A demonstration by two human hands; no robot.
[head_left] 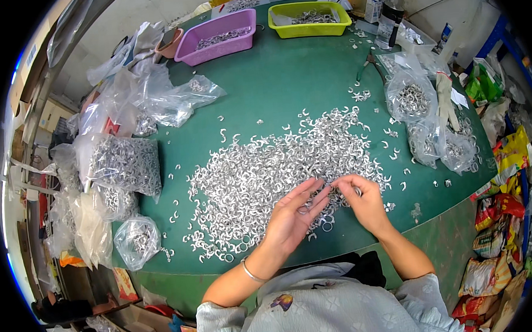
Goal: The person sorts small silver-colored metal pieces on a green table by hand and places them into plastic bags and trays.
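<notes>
Pile of metal pieces [272,177] lies loose on the desk [256,86], seemingly mostly unfinished; over its near edge, left hand [288,217] half-open, palm up, right hand [365,202] seemingly pinching a tiny piece [334,185]; bagged pieces [124,164] left of the pile may be done.

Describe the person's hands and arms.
The left hand is gloveless, with a slim, silver-coloured bangle at the wrist. The right hand is gloveless too, with no bangle. The left sleeve and right sleeve are pale grey-blue, loose, faintly patterned, and stop near the elbows.
</notes>
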